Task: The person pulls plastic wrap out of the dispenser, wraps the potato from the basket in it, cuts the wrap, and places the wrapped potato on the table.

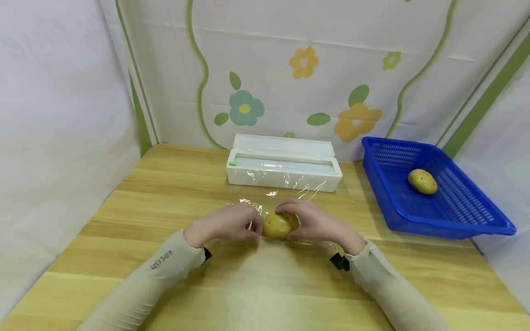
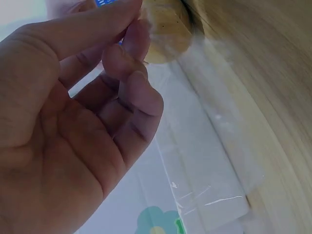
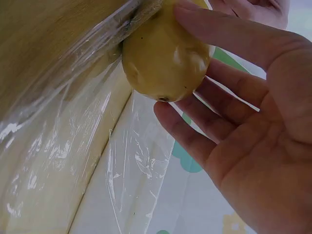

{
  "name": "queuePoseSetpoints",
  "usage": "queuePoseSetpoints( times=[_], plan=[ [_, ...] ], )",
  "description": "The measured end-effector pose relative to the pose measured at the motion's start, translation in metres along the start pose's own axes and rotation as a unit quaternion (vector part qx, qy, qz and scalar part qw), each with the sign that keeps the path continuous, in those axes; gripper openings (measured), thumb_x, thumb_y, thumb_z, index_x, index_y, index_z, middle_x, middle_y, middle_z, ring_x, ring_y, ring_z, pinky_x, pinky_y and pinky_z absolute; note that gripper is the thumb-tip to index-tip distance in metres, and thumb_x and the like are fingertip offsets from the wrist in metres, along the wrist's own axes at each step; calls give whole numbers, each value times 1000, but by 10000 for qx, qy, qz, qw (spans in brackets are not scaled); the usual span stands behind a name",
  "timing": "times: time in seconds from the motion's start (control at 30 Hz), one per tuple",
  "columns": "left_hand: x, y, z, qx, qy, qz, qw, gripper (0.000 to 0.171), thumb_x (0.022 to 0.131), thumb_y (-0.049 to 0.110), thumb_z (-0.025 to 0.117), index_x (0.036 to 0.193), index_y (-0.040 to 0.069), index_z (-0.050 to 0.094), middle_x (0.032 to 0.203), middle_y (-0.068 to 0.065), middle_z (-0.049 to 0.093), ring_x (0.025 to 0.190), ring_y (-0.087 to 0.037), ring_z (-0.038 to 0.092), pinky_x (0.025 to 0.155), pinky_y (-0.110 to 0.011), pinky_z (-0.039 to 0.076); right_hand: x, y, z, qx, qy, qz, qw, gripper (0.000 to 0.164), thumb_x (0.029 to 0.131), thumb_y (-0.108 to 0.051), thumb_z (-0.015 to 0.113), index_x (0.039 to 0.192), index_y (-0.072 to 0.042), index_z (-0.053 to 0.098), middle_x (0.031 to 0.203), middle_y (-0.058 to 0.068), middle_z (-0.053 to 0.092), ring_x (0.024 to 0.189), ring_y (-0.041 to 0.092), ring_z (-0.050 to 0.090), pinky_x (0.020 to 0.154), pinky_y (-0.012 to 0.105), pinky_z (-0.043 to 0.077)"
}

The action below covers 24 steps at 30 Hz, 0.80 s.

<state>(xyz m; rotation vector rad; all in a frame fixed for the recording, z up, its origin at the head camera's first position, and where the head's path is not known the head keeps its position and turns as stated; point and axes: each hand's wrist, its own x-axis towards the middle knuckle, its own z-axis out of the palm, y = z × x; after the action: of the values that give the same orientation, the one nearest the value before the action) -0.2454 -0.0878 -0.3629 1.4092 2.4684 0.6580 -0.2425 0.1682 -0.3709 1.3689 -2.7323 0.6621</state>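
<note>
On the pale wooden table (image 1: 256,289), the right hand (image 1: 314,221) curves half-open around a yellow oval potato (image 1: 276,226), thumb and fingers holding its right end; the left hand (image 1: 237,222), fingers curled, pinches clear plastic film (image 1: 271,194) at the potato's left end. The film stretches back to a long white lidded box (image 1: 273,177). Far right, a blue plastic basket (image 1: 414,209) holds a second yellow potato (image 1: 422,181)
</note>
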Motion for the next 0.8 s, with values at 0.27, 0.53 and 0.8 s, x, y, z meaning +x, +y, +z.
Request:
queuePoseSetpoints(
  times=[0.27, 0.53, 0.8],
  plan=[
    [6, -7, 0, 213, 534, -26, 9983, 15, 91, 10, 71, 80, 16, 63, 77, 13, 58, 70, -6, 54, 63, -25, 48, 0, -2, 2, -190, -224, 479, 9984, 83, 62, -30, 95, 131, -5, 58, 132, 4, 54, 117, 21, 53, 99, 38, 43],
    [6, -9, -2, 300, 902, -72, 9954, 16, 91, 10, 71, 81, 17, 61, 78, 12, 58, 71, -5, 54, 63, -24, 48, -1, -3, 5, -360, -159, 538, 9978, 77, 66, -16, 92, 134, -6, 56, 133, 6, 53, 117, 23, 53, 98, 39, 45],
    [4, 4, 2, 617, 661, -399, 9951, 15, 87, 30, 77, 89, 18, 69, 87, 8, 62, 79, -13, 59, 68, -27, 47, -1, -2, 5, -353, -165, 411, 9984, 74, 72, -11, 87, 137, -1, 54, 135, 12, 53, 119, 28, 53, 99, 43, 44]
  ],
)
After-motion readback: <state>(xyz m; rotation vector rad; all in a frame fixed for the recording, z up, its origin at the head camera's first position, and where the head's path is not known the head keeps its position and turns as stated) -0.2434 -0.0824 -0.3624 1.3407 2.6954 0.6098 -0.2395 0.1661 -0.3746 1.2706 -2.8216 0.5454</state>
